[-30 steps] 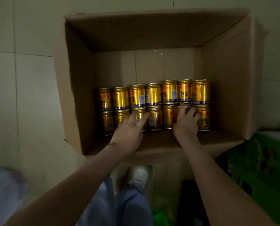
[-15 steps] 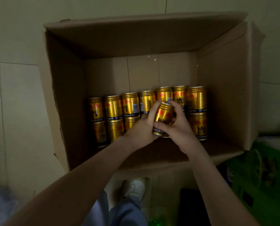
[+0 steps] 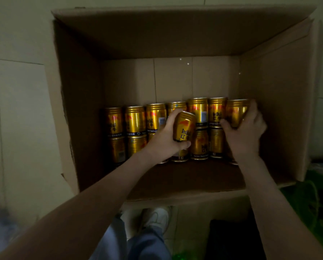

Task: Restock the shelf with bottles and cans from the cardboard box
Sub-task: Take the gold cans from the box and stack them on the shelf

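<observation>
A large open cardboard box (image 3: 78, 102) lies on its side on the tiled floor. Inside it, several gold cans (image 3: 135, 121) stand in two stacked rows. My left hand (image 3: 162, 139) grips one gold can (image 3: 185, 126), tilted and lifted in front of the rows. My right hand (image 3: 245, 132) is curled round the rightmost gold can of the upper row (image 3: 234, 112), thumb on its left side, fingers over its right. The shelf is not in view.
A green crate (image 3: 318, 203) sits at the lower right beside the box. A dark object (image 3: 230, 239) lies on the floor below the box. My legs and a white shoe (image 3: 159, 217) are under the box's near edge.
Both hands met on one can in the middle; now the left hand holds that can alone and the right hand has moved right onto the end can of the upper row.
</observation>
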